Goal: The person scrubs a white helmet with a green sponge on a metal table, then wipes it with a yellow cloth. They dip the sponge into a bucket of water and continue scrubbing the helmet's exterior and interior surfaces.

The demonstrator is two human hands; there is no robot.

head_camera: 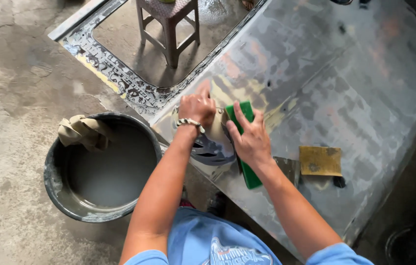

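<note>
Both hands are down on the door panel, a big bare-metal car door lying flat with the window opening toward the top left. The right hand lies flat over a green block, fingers spread along its length and palm pressing it onto the metal, so this grip is more of a push than a pinch. The block runs from under the fingertips back past the wrist, which looks like the way you'd hold it to keep pressure even across a long flat face.

The left hand sits just left of the block, fingers curled and pressed together against the panel near the window corner. Whether it's pinching anything I can't tell; it looks like it's bracing the panel or holding something small down.

Just right of the right forearm lies a yellowish sheet of sandpaper, with a darker grey sheet between it and the arm, both within easy reach. Left of the left arm, on the concrete floor, stands a bucket of murky grey water with a rag draped over its rim, close by for wetting. A stool shows through the window opening beyond the hands.
</note>
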